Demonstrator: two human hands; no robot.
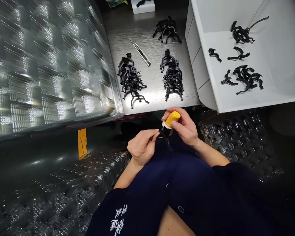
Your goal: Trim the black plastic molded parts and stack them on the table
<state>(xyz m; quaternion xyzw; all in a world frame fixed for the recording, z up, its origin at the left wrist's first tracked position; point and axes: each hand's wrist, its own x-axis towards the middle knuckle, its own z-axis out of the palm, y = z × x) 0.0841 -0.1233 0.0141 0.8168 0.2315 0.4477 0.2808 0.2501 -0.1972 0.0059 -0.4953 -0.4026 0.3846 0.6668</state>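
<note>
Fingers of the left hand pinch narrowly on a thin black plastic part over the lap, against the white tip of a yellow grip wrapped in the right hand, apparently to steady so slight a piece. Ahead, on a steel table, a heap of black parts and a second heap lie within easy reach beside steel tweezers. A white bin holds more black parts, while the pockets of a clear blister tray and a dark blister tray are too glary or dim to read.
</note>
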